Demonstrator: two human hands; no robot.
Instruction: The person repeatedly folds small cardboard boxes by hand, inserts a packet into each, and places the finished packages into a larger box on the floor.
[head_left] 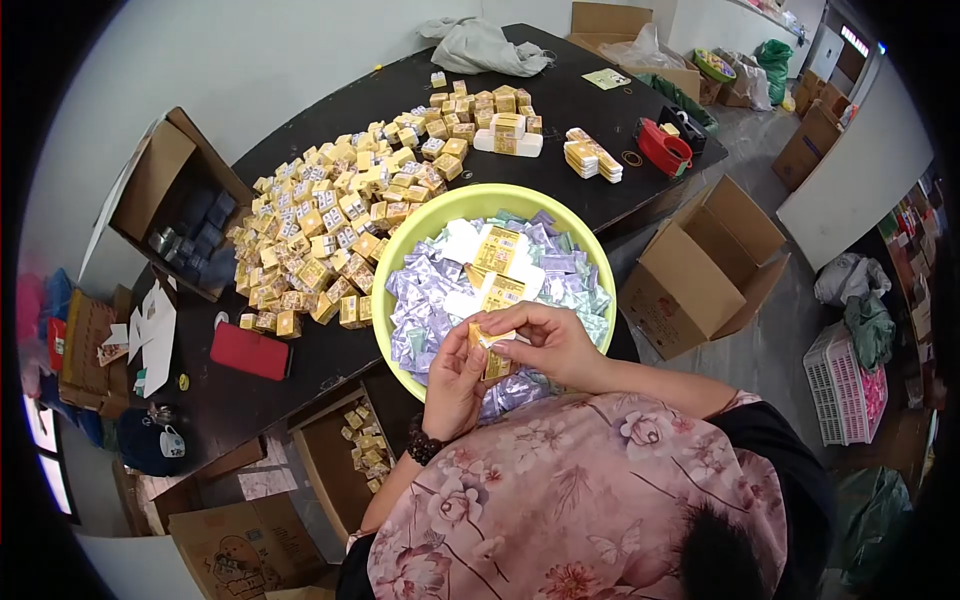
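Observation:
Both hands are at the near rim of a yellow-green basin [385,290]. A small yellow-and-white cardboard box [497,368] is held between them. My left hand [455,385] grips its left side, with fingers closed. My right hand [550,345] pinches its top edge from the right. Under and around the hands, the basin is full of small purple and green sachets [425,300]. Several flat, unfolded yellow-and-white cartons [500,250] lie on the sachets just beyond my fingers.
Beyond the basin, a heap of small yellow boxes [320,220] covers much of the black table. A flat carton stack [592,157] and a red tape dispenser [664,148] sit at right, a red phone case [250,350] at left. An open cardboard box [690,280] stands beside the table.

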